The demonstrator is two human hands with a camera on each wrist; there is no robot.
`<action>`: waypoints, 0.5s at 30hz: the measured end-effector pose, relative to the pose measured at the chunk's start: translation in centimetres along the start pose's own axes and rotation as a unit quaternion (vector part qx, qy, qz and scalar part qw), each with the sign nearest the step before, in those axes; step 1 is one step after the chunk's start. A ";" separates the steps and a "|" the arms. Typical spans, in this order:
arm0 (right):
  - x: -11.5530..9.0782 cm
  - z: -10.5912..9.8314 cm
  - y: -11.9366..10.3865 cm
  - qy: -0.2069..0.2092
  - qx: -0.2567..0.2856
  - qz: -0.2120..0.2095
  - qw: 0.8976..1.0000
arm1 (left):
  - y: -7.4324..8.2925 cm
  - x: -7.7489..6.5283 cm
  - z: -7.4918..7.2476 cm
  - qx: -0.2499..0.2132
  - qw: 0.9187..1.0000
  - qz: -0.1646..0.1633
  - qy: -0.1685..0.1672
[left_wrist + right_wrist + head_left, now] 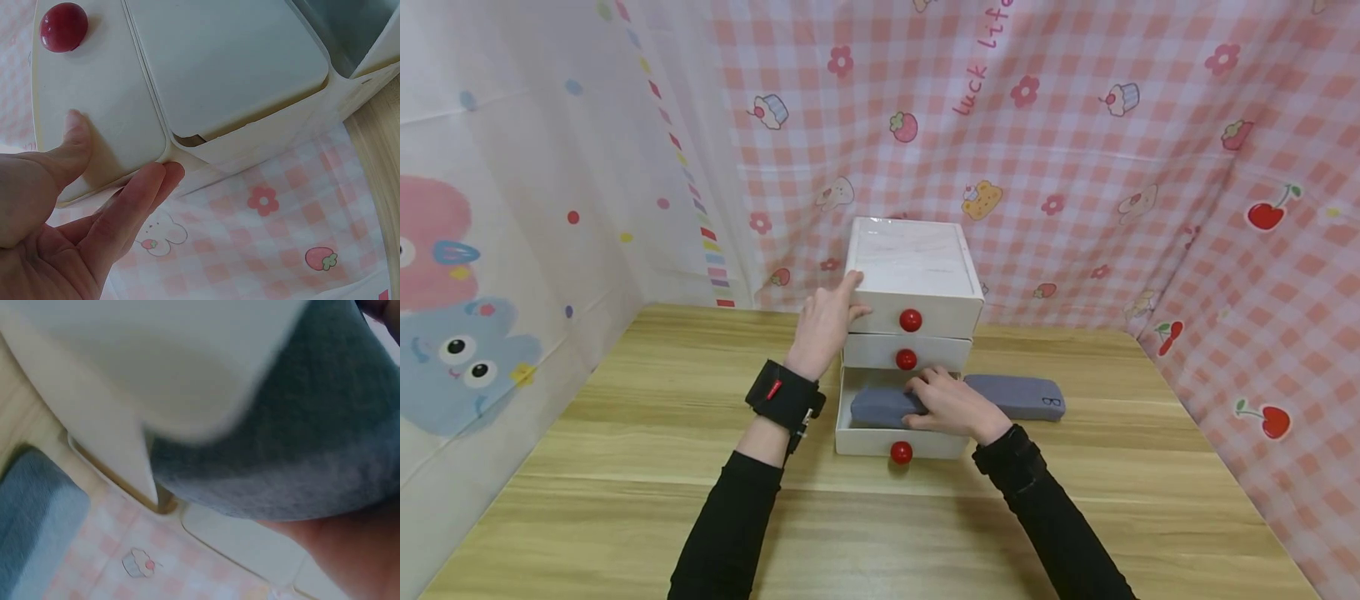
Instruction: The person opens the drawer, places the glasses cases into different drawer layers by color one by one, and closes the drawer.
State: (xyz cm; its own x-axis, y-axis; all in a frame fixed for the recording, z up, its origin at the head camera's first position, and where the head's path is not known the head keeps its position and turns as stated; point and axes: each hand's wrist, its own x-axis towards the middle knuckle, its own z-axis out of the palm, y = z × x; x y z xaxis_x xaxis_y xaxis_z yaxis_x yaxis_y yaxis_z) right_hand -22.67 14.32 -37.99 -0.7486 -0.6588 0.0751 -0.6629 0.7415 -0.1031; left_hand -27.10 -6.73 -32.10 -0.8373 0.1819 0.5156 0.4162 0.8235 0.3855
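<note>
A small white drawer cabinet (917, 258) with red ball knobs stands on the table, its bottom drawer (868, 442) pulled out. Inside that drawer lies a blue-grey glasses case (880, 407), and my right hand (951, 404) grips its right part. In the right wrist view the case (300, 450) fills much of the picture behind the blurred drawer wall. My left hand (823, 325) rests on the cabinet's upper left corner; in the left wrist view its thumb (76, 140) presses the top drawer's front while straight fingers touch the side.
A second blue-grey glasses case (1018, 396), with a small glasses print, lies on the table right of the cabinet. The wooden table (647, 467) meets a pink checked cloth (1075, 167) behind and a white printed cloth (512, 167) at left.
</note>
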 end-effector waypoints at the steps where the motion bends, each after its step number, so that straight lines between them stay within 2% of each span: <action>1: 0.2 0.2 0.0 -0.007 0.003 -0.001 1.000 | 0.0 0.0 0.0 0.002 1.000 0.000 0.001; 8: 1.6 1.7 0.1 -0.016 -0.007 -0.010 1.000 | -0.1 0.0 0.1 0.005 1.000 0.000 0.004; 15: 2.4 2.9 0.3 -0.026 0.006 0.019 0.999 | -0.3 0.0 0.0 0.005 1.000 0.005 0.010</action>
State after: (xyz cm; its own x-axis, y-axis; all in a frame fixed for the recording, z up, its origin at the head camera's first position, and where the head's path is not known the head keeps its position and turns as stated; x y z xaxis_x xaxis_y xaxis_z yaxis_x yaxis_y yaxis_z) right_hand -24.62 12.54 -40.76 -0.7718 -0.6356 0.0182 -0.6329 0.7653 -0.1175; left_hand -27.23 -6.91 -32.23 -0.8256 0.1802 0.5347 0.4219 0.8264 0.3729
